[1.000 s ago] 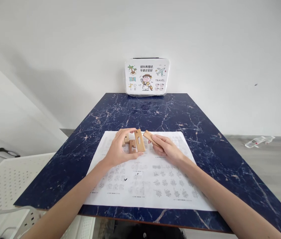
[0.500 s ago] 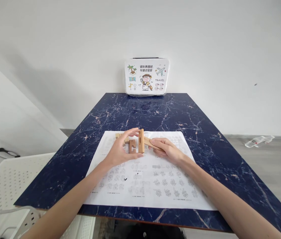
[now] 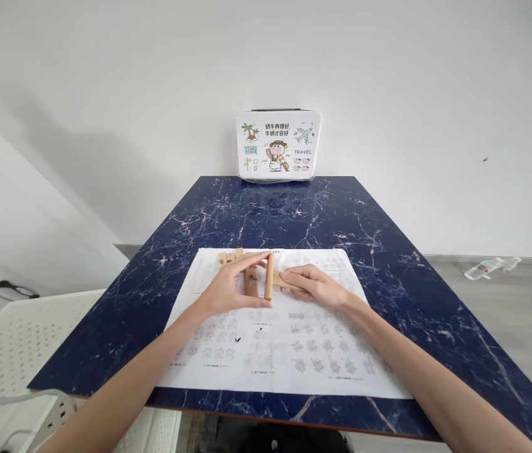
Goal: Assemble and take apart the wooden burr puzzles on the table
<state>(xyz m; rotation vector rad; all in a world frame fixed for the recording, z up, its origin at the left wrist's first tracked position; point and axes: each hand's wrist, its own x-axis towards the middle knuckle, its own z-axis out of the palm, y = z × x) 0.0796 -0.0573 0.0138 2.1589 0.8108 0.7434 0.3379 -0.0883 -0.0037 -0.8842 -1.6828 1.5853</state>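
One wooden bar (image 3: 269,277), long axis twelve-to-six, spans the wide grip of the left hand (image 3: 221,290) over printed paper (image 3: 289,380); at its three o'clock, the right hand (image 3: 315,285) firmly clasps a second bar (image 3: 278,280) crosswise.

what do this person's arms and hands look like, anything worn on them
The left forearm and right forearm are slim, with no sleeve in view. The left grip and right grip are ungloved human hands with slender fingers. No watch or bracelet shows at either wrist, and no ring on the visible fingers.
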